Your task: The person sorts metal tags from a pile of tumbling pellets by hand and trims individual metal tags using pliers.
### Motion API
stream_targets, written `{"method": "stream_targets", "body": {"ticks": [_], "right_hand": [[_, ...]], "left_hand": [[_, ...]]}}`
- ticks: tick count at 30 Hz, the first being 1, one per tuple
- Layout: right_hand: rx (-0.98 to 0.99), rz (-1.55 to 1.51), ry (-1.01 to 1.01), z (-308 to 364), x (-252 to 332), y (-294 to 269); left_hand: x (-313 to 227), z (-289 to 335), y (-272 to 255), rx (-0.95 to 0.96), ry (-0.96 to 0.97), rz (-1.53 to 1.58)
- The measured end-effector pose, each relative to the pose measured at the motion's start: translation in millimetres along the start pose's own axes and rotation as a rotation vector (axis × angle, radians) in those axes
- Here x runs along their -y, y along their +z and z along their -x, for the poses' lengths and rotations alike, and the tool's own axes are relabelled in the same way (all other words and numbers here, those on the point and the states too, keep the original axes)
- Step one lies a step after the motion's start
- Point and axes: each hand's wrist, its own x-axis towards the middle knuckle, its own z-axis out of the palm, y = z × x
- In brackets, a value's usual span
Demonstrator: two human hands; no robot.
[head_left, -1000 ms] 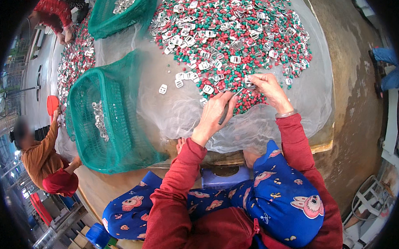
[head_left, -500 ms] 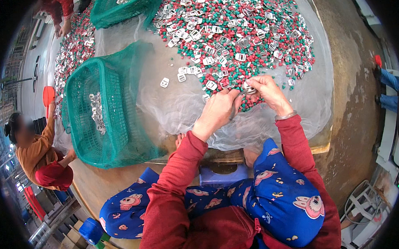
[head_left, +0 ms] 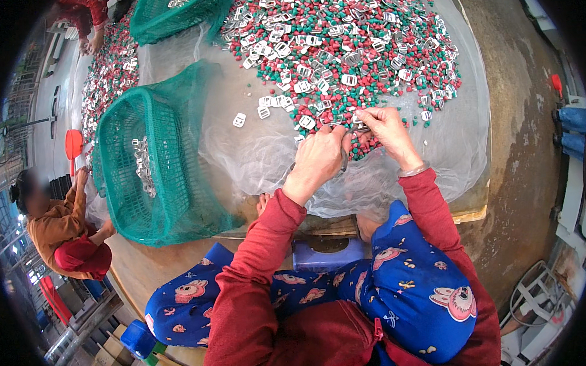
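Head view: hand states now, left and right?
Left hand: curled shut at the near edge of the pile of small parts; what it pinches cannot be told.
Right hand: fingers pinched closed on something small, unidentifiable.

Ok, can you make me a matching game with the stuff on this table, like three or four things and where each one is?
Things:
1. green mesh basket
2. heap of small red, green and silver metal pieces
3. orange plastic scoop
4. silver bangle

Places:
A. on the right wrist
B. left of the hands, on the table
C. beyond the hands, on clear plastic sheet
D. far left edge, past the basket

Pairs: 1-B, 2-C, 3-D, 4-A
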Motion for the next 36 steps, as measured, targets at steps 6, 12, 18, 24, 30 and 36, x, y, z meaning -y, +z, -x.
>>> {"method": "stream_targets", "body": {"ticks": [6, 12, 18, 24, 30, 36], "right_hand": [[0.023, -0.159, 0.054, 1, -3, 1], [0.082, -0.368, 0.173, 3, -28, -1], [-0.117, -0.024, 0.112, -6, -61, 14], [-0.148, -0.476, 0.086, 0, -43, 18], [-0.035, -0.606, -0.014, 21, -13, 35], [0.054, -0.321, -0.023, 19, -19, 23]], "left_hand": [[4, 0, 3, -0.015, 0.046, 0.02], [28, -1, 13, 0.174, 0.021, 0.364], [47, 20, 52, 0.055, -0.102, 0.428], [16, 5, 18, -0.274, -0.057, 0.17], [17, -2, 28, -0.351, -0.147, 0.392], [17, -5, 26, -0.283, -0.104, 0.317]]}}
